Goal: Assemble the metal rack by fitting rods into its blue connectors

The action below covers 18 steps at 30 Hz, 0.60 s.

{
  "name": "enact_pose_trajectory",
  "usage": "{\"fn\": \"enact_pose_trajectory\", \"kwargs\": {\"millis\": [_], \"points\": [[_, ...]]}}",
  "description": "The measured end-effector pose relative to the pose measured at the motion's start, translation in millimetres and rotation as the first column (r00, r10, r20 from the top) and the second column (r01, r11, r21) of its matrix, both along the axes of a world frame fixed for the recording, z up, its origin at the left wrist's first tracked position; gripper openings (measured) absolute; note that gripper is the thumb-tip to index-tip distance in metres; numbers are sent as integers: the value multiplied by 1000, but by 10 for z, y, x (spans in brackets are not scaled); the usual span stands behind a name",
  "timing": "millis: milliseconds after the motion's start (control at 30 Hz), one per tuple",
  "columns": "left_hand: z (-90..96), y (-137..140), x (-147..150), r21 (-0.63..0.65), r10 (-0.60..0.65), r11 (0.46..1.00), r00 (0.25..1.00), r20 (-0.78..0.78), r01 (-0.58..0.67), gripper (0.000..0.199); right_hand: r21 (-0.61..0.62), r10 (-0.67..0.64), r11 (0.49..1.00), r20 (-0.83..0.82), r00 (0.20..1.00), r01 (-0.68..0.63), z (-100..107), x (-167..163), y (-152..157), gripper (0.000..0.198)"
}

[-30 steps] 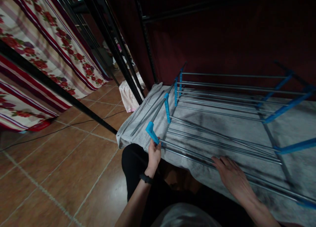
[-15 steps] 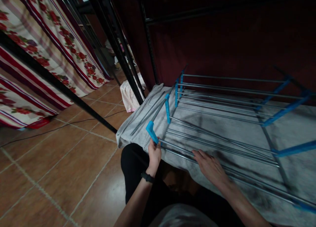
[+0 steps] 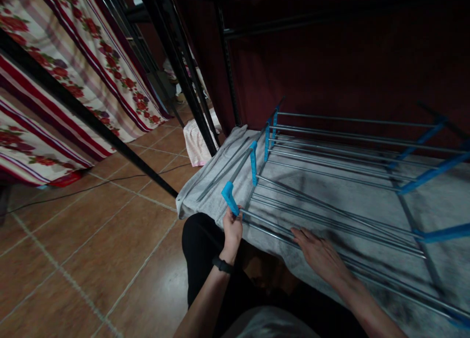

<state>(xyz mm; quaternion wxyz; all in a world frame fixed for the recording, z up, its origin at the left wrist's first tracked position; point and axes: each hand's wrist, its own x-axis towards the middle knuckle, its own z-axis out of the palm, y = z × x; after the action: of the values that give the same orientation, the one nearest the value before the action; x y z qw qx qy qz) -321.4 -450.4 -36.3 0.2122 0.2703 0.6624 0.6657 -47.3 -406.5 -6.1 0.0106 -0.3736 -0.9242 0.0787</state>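
Observation:
A half-built rack of thin metal tubes and blue plastic connectors lies across a grey cloth-covered surface. My left hand is closed around the lower end of a blue corner connector, where the nearest tube meets it. Farther right, my right hand is wrapped over the front metal tube, fingers together and thumb hidden beneath. Several loose tubes lie on the cloth left of the rack, and others lie inside it.
Black metal frame posts stand at the left, with a slanting black bar nearer me. A floral striped curtain hangs beyond. A cable crosses the tiled floor. The grey cloth hangs over the edge near my knees.
The whole scene has shifted slightly right in view, as my head turned a little. Both hands keep their places on the rack.

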Motion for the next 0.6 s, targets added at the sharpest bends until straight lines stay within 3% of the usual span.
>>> {"fn": "enact_pose_trajectory", "kwargs": {"millis": [233,400,600], "points": [[-36,27,-20,12,11,1000,1000,9,-11,12,-26,-7,1000,-40,999,6,-32,61,-44,41],[-66,-10,-16,-17,-89,996,995,-45,88,12,-48,-60,997,-43,997,58,-117,140,-27,42],[-47,-59,9,-49,-126,991,987,-98,121,23,-89,-25,996,-78,997,18,-160,163,-35,43]]}}
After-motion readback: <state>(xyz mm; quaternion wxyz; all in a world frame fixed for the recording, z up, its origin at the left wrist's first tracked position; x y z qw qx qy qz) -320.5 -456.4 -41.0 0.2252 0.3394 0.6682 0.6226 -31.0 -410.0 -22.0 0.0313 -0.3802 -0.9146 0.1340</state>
